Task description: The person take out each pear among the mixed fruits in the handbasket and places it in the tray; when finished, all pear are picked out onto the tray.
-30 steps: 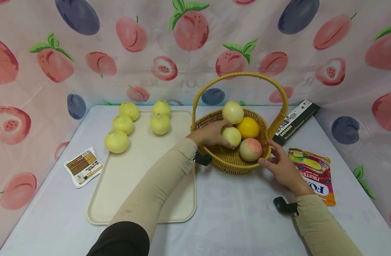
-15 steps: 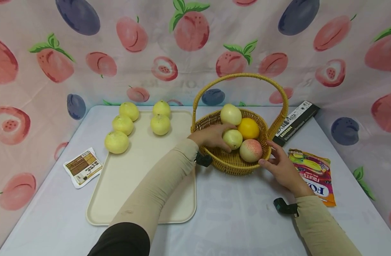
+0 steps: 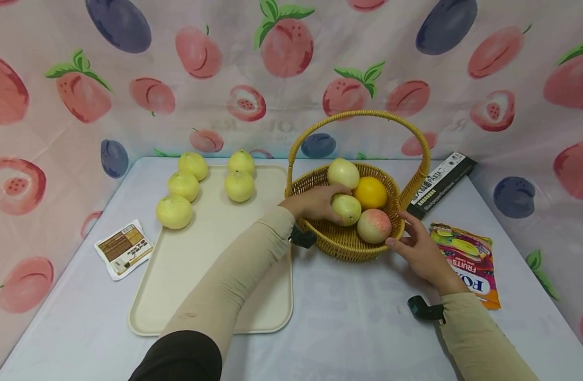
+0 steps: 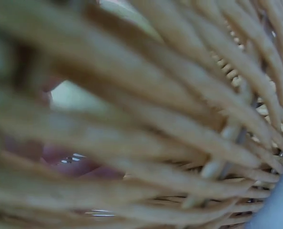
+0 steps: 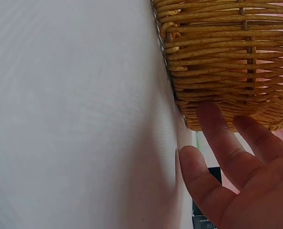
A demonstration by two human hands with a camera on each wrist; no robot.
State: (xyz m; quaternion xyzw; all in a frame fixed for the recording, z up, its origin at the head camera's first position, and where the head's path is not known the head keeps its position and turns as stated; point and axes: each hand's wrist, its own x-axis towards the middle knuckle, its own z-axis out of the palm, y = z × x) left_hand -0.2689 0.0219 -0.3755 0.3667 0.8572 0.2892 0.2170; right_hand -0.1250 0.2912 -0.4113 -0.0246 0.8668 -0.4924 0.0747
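Observation:
My left hand (image 3: 317, 203) reaches into the wicker basket (image 3: 350, 253) from the left and grips a round yellow-green fruit (image 3: 347, 210). Around that fruit lie a pale round fruit (image 3: 343, 173) behind, an orange (image 3: 370, 192) to the right and a peach (image 3: 374, 226) in front. With thumb and index finger my right hand (image 3: 422, 251) holds the basket's right rim. In the right wrist view, other fingers (image 5: 222, 143) extend along the outside of the wicker. Blurred basket weave fills the left wrist view and hides most of the left hand.
Left of the basket stands a cream tray (image 3: 210, 264), with several yellow-green fruits (image 3: 239, 186) along its far and left edges. A brown-and-white packet (image 3: 124, 250) lies beside it. To the right are a black pasta box (image 3: 441, 182) and a candy bag (image 3: 467, 264).
The pale fruit at the back has dropped lower and slightly left in the basket. The fruit in my left hand has turned and shifted slightly toward me. My right hand has stayed at the rim.

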